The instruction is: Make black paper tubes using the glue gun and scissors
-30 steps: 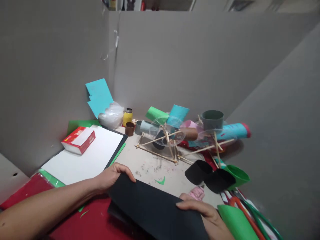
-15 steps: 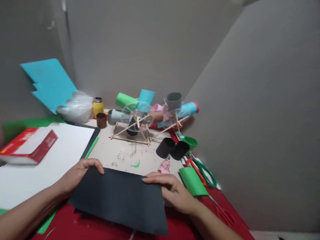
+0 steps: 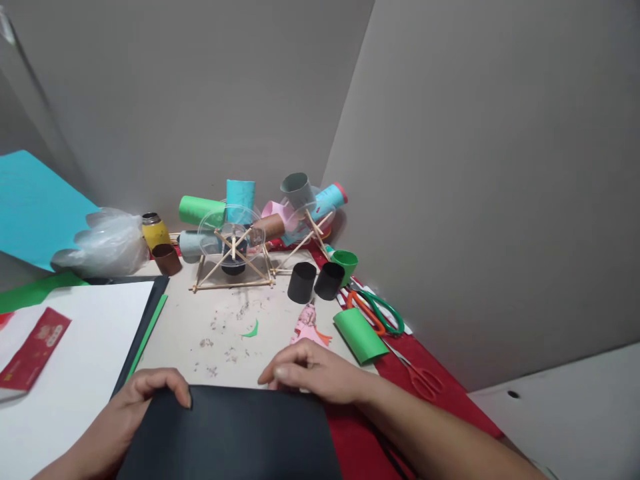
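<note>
A dark, nearly black sheet of paper lies in front of me at the bottom of the view, its lower part cut off. My left hand is closed on its far left corner, thumb on top and the other fingers hidden beneath. At the far right edge, my right hand hovers with loosely bent fingers and thumb apart, nothing visible in them. Just beyond it lies a pink glue gun, partly hidden by that hand. To its right rests a rolled green paper piece.
Stick frames with clear discs and coloured paper tubes stand at the back. Two black paper tubes sit before them. Green-handled scissors and red-handled scissors lie right. White paper is left; a wall bounds the right.
The view has turned right. The dark sheet has moved lower and nearer to me, still in my left hand. My right thumb has come off the sheet, and that hand has shifted past its far edge.
</note>
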A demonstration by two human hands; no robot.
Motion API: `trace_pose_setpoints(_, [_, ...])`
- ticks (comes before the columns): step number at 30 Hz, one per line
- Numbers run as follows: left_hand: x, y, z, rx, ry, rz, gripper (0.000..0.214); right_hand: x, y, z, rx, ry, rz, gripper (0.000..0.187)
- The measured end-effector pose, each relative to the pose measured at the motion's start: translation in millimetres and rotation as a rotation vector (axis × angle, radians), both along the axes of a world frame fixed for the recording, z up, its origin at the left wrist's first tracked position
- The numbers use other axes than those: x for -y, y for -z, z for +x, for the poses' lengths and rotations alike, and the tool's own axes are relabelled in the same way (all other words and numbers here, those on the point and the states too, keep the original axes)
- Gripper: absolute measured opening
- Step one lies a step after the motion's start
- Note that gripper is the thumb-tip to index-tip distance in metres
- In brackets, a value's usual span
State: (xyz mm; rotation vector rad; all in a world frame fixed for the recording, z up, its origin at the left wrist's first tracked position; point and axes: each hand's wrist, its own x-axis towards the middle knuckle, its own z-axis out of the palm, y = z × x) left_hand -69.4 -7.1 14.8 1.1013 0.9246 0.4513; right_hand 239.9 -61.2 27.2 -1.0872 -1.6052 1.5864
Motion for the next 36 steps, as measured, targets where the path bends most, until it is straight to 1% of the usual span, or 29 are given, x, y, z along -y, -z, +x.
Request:
trace_pose_setpoints(3, [10, 0.5, 2, -0.049, 0.009, 0.074, 0.031, 6, -2.6, -2, 0.057, -0.061, 0.013, 0.043])
trace_pose_setpoints(6, [18, -2.0, 3, -0.087, 0.013, 0.180, 0.028, 9, -1.1, -4, 0.093, -0.137, -0.006, 0.037])
trace_pose_setpoints(8, [21, -6.0, 3, -0.125, 0.007, 0.241, 0.026, 10, 0.2, -4, 0.104, -0.215, -0.033, 0.036])
trace_pose_setpoints(10, [23, -10.2, 5, -0.156, -0.004, 0.284, 0.026, 10, 1.0, -4, 0.107, -0.261, -0.057, 0.037])
trace_pose_setpoints(13, [22, -11.7, 7, -0.185, 0.008, 0.355, 0.021, 9, 1.6, -4, 0.100, -0.249, -0.074, 0.038])
trace_pose_setpoints(17, [18, -2.7, 3, -0.262, 0.038, 0.356, 0.037, 7, 4.0, -6, 0.096, -0.215, -0.059, 0.035])
trace_pose_setpoints(18, [17, -0.3, 2, -0.288, 0.025, 0.366, 0.036, 7, 4.9, -6, 0.095, -0.209, -0.054, 0.035])
trace_pose_setpoints(20, [18, 1.9, 0, -0.337, -0.021, 0.443, 0.028, 6, 6.6, -8, 0.093, -0.203, -0.050, 0.035])
trace_pose_setpoints(22, [20, 0.4, 1, -0.353, -0.056, 0.515, 0.020, 6, 7.7, -9, 0.098, -0.197, -0.045, 0.035])
trace_pose_setpoints(23, [21, -1.5, 2, -0.342, -0.063, 0.528, 0.019, 6, 8.0, -9, 0.100, -0.194, -0.042, 0.035])
trace_pose_setpoints(27, [22, -8.9, 8, -0.278, -0.064, 0.497, 0.018, 5, 8.3, -11, 0.089, -0.179, -0.035, 0.035])
trace_pose_setpoints(33, [17, -7.0, 7, -0.279, -0.084, 0.438, 0.017, 3, 6.5, -10, 0.072, -0.135, -0.009, 0.044])
trace_pose_setpoints(36, [15, -10.8, 9, -0.219, -0.042, 0.362, 0.015, 2, 4.1, -8, 0.072, -0.136, 0.020, 0.048])
